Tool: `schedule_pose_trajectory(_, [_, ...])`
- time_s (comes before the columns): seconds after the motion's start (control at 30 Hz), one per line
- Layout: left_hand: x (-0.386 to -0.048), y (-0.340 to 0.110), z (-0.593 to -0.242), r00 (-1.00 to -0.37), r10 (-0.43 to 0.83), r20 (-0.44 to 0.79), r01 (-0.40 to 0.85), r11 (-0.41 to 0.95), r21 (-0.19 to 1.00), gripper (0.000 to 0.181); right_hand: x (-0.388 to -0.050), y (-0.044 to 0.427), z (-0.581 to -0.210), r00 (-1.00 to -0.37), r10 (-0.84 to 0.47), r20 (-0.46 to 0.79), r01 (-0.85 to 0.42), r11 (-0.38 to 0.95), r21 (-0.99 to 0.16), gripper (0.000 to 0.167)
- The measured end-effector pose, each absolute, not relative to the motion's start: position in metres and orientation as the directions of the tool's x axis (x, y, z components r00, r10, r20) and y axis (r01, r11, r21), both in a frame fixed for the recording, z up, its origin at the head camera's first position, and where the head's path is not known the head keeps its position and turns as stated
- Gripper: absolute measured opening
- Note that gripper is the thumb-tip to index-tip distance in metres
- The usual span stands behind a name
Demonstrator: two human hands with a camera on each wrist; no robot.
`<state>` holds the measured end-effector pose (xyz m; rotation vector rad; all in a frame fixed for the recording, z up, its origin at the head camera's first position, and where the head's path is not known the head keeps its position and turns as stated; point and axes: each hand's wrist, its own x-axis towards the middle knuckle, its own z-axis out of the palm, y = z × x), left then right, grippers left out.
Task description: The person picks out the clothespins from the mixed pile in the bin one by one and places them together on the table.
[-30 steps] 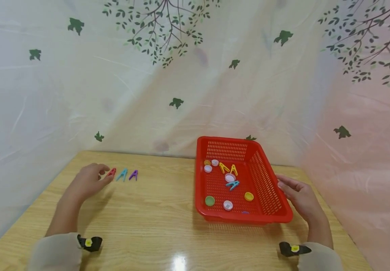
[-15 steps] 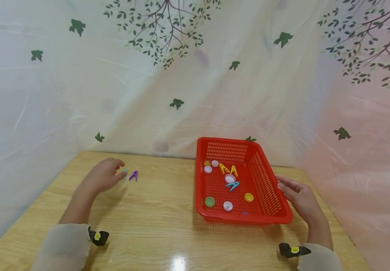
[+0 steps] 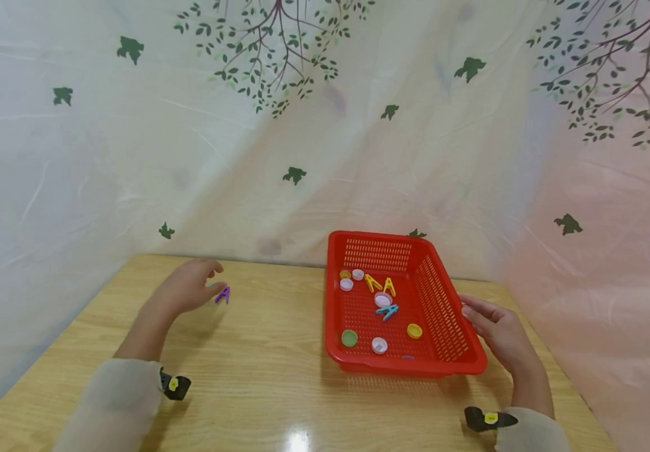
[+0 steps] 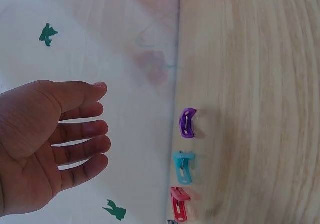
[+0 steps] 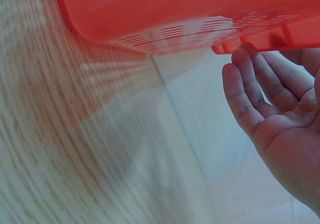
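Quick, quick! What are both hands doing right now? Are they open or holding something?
Left hand: open, holding nothing, near the purple clip.
Right hand: open, its fingers at the rim of the red basket.

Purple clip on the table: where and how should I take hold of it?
Probably a pinch across the narrow end of the purple clip, the left hand coming from above: the head view shows an A, narrow end uppermost, legs splayed below, with the teal clip close on its left.
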<state>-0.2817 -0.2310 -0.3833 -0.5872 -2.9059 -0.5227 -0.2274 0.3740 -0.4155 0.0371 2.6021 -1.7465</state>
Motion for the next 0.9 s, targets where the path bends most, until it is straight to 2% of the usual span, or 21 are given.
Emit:
schedule_pose_trajectory(0.5, [-0.295, -0.193, -0.364, -0.880, 0.428, 0.207, 0.472, 0.842, 0.261, 0.037, -0.226, 0.374, -0.417, -1.000, 0.016, -0.010, 0.016, 0.400, -0.917, 0.072])
schedule_pose_trajectory(0.9, [-0.313, -0.149, -0.349, -0.843, 0.504, 0.188, 0.536, 0.817, 0.213, 0.036, -0.228, 0.374, -0.417, -1.000, 0.001, -0.003, 0.003, 0.364, -0.931, 0.067])
